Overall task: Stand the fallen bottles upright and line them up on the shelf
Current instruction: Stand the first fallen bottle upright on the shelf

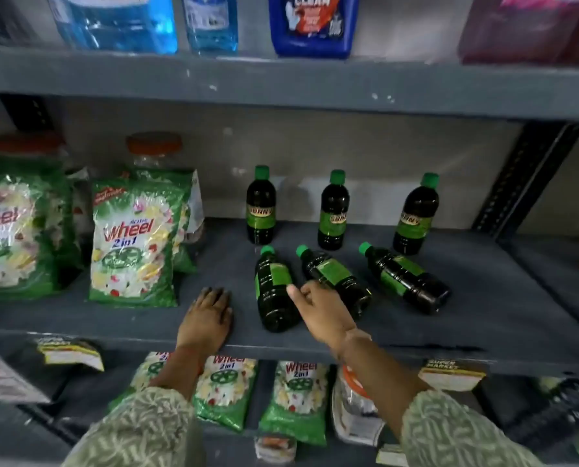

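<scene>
On the middle shelf (pixel 483 298): three bottles lie fallen | right hand (pixel 318 306) open, empty, nearest, between left fallen bottle (pixel 274 291) and middle one (pixel 335 278) | caps toward 11 o'clock | left hand (pixel 210 315) flat, empty.

shelf (pixel 483 298) looks like matt grey painted metal, a bit scuffed; the fallen bottles (pixel 274 288) by the right hand (pixel 322 311) are glossy dark plastic with smooth green caps; detergent packs (pixel 133 244) are shiny crinkly plastic film
</scene>
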Motion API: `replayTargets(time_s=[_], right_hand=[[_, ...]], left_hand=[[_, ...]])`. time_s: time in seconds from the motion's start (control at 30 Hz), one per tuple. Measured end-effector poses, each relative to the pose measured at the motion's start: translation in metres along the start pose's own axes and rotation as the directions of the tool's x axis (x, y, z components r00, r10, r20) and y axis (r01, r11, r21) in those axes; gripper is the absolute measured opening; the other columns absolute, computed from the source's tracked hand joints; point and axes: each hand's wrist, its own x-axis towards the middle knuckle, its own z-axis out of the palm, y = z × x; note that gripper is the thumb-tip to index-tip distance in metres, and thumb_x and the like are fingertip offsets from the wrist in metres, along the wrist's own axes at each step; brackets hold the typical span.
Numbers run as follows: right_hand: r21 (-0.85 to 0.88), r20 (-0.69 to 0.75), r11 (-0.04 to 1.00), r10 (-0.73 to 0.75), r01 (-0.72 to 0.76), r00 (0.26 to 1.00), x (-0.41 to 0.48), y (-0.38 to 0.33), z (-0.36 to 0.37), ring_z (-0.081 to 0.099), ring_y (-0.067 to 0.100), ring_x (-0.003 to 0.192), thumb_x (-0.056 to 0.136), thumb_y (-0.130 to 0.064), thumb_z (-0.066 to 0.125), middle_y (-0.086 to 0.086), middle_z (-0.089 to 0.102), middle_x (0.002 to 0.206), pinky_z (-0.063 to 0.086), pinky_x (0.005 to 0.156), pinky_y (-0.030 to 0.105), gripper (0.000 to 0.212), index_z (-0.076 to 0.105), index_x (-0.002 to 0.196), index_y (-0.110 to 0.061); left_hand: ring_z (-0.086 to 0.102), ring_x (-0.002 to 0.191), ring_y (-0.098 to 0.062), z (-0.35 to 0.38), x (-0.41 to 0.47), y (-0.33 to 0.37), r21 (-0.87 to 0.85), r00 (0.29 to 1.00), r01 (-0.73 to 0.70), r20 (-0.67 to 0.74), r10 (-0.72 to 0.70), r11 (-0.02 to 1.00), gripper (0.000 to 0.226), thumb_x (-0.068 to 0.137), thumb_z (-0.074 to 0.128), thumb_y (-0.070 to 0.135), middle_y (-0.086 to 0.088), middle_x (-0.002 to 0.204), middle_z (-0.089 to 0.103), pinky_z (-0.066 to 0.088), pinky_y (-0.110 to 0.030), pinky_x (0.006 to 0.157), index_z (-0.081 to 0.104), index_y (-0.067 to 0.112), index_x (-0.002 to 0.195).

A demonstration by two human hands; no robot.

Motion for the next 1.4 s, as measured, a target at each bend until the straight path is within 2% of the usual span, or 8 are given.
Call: replayTargets(time_s=[0.2, 0.33, 0.53, 0.7, 0.97, 1.1, 1.2, 1.4], right_hand=[[-0.04, 0.15, 0.963, 0.271, -0.268, 0.951, 0.064, -0.035, 0.019, 0.061, 0.034, 0.1, 0.072, -0.071, 0.049, 0.018, 0.064, 0.114, 0.042, 0.073, 0.03, 0.079, 0.058, 0.108, -0.001], [-0.012, 0.165, 0.939, 0.342, -0.344, 0.925, 0.083, -0.028, 0.032, 0.062, 0.031, 0.098, 0.064, -0.067, 0.061, 0.014, 0.065, 0.115, 0.05, 0.082, 0.034, 0.075, 0.061, 0.108, -0.007], [0.263, -0.119, 0.945, 0.231, -0.194, 0.965, 0.085, -0.025, 0.034, 0.064, 0.025, 0.084, 0.059, -0.059, 0.069, 0.001, 0.066, 0.09, 0.052, 0.076, 0.035, 0.053, 0.055, 0.089, -0.018], [0.208, -0.3, 0.978, 0.069, -0.006, 0.951, 0.088, -0.032, 0.022, 0.063, 0.025, 0.089, 0.061, -0.052, 0.072, 0.005, 0.064, 0.101, 0.052, 0.076, 0.039, 0.061, 0.047, 0.102, -0.015], [0.259, -0.271, 0.964, 0.009, 0.064, 0.963, 0.079, -0.026, 0.021, 0.057, 0.026, 0.107, 0.062, -0.036, 0.076, 0.009, 0.055, 0.118, 0.048, 0.091, 0.041, 0.072, 0.039, 0.119, -0.012], [0.204, -0.446, 0.976, 0.019, 0.081, 0.895, 0.083, -0.048, 0.008, 0.036, 0.029, 0.12, 0.054, -0.057, 0.076, 0.015, 0.042, 0.129, 0.034, 0.102, 0.04, 0.095, 0.037, 0.123, -0.005], [0.108, -0.469, 0.992, -0.002, 0.06, 0.883, 0.089, -0.061, -0.002, 0.045, 0.032, 0.106, 0.056, -0.051, 0.078, 0.017, 0.05, 0.112, 0.04, 0.093, 0.041, 0.075, 0.049, 0.102, 0.001], [0.076, -0.335, 0.997, -0.001, 0.028, 0.942, 0.097, -0.061, -0.014, 0.05, 0.033, 0.105, 0.062, -0.037, 0.072, 0.015, 0.055, 0.11, 0.042, 0.095, 0.041, 0.052, 0.058, 0.101, -0.005]], left_hand=[[0.007, 0.147, -0.023, 0.007, 0.013, 0.006, 0.043, 0.999, -0.019, 0.032, 0.017, 0.999, 0.055, 0.099, 0.026, 0.032, -0.006, 0.159, 0.011, 0.01, -0.037, 0.121, 0.011, 0.01, 0.147], [0.008, 0.147, -0.023, 0.009, 0.013, 0.002, 0.088, 0.999, -0.047, 0.004, 0.047, 0.995, 0.055, 0.099, 0.025, 0.033, -0.005, 0.159, 0.012, 0.011, -0.038, 0.12, 0.012, 0.014, 0.148], [0.006, 0.147, -0.023, 0.012, 0.014, 0.002, 0.067, 0.999, -0.048, -0.002, 0.048, 0.997, 0.054, 0.098, 0.025, 0.032, -0.004, 0.159, 0.012, 0.009, -0.038, 0.121, 0.012, 0.015, 0.148], [0.003, 0.148, -0.023, 0.01, 0.014, 0.004, 0.055, 0.998, -0.058, 0.01, 0.058, 0.997, 0.054, 0.099, 0.024, 0.032, -0.005, 0.159, 0.01, 0.007, -0.037, 0.121, 0.011, 0.013, 0.148], [0.004, 0.148, -0.022, 0.007, 0.014, 0.006, 0.034, 0.998, -0.036, 0.05, 0.034, 0.999, 0.054, 0.099, 0.026, 0.029, -0.007, 0.159, 0.009, 0.004, -0.036, 0.121, 0.011, 0.01, 0.147], [0.003, 0.148, -0.021, 0.006, 0.015, 0.008, 0.047, 0.998, -0.02, 0.066, 0.017, 0.999, 0.054, 0.099, 0.025, 0.029, -0.006, 0.16, 0.006, 0.003, -0.035, 0.121, 0.009, 0.01, 0.147], [0.002, 0.148, -0.021, 0.004, 0.017, 0.01, 0.039, 0.996, -0.009, 0.088, 0.006, 0.999, 0.055, 0.099, 0.025, 0.028, -0.007, 0.16, 0.005, 0.003, -0.036, 0.121, 0.009, 0.009, 0.147], [0.003, 0.147, -0.024, 0.006, 0.017, 0.015, 0.013, 0.997, 0.005, 0.074, -0.006, 1.0, 0.054, 0.098, 0.027, 0.023, -0.01, 0.159, 0.006, 0.004, -0.037, 0.122, 0.011, 0.006, 0.147]])
